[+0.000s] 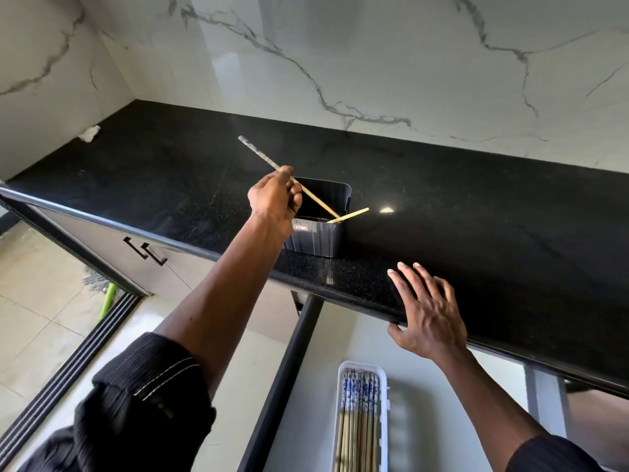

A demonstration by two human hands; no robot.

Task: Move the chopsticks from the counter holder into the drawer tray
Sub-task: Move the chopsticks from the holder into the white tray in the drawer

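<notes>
A dark grey holder (pixel 318 238) stands on the black counter near its front edge. My left hand (pixel 274 195) is shut on a chopstick (pixel 260 155), whose patterned end points up and left while its lower end reaches into the holder. A second chopstick (pixel 350 215) leans out over the holder's right rim. Below the counter, a white tray (pixel 383 420) in the open drawer holds several chopsticks (pixel 359 427) with blue patterned tops. My right hand (pixel 429 315) rests flat on the counter's front edge, fingers spread, holding nothing.
The black counter (pixel 476 216) runs along a white marble wall. A crumpled white scrap (pixel 90 133) lies in the far left corner. Cabinet doors with dark handles (pixel 149 252) sit left of the open drawer (pixel 289 386). A green object (pixel 107 301) lies on the floor.
</notes>
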